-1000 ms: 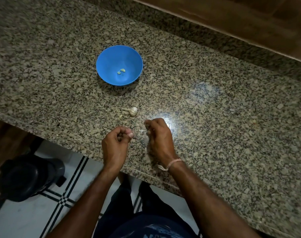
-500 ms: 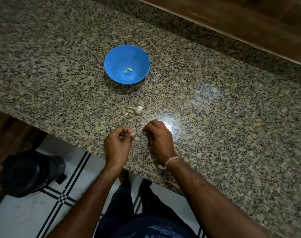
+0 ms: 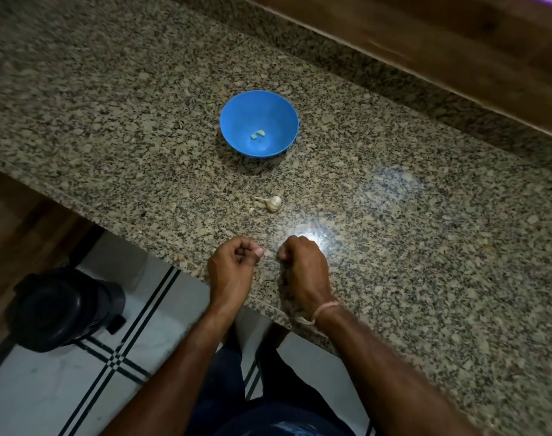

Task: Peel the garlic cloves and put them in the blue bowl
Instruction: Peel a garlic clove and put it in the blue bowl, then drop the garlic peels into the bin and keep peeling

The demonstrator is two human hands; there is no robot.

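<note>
The blue bowl (image 3: 270, 110) stands on the granite counter (image 3: 394, 247) and has two small peeled cloves (image 3: 258, 134) in its bottom. A small garlic bulb (image 3: 273, 202) lies nearer me, with a loose bit of garlic (image 3: 251, 210) beside it. Close to the counter's front edge, my left hand (image 3: 232, 269) and my right hand (image 3: 304, 265) face each other with fingers curled. A small pale garlic clove (image 3: 268, 253) shows between their fingertips, at my left thumb. The right hand's fingertips are mostly hidden behind its knuckles.
A wooden ledge (image 3: 425, 51) runs behind the counter's raised back edge. Below the front edge are a tiled floor (image 3: 64, 388) and a dark round container (image 3: 57, 309) at the left. A bright light glare (image 3: 312, 231) sits just beyond my right hand.
Both hands stay at the front edge working the clove. They have drawn slightly apart since a second ago. The view has shifted, so the bowl appears further right and up.
</note>
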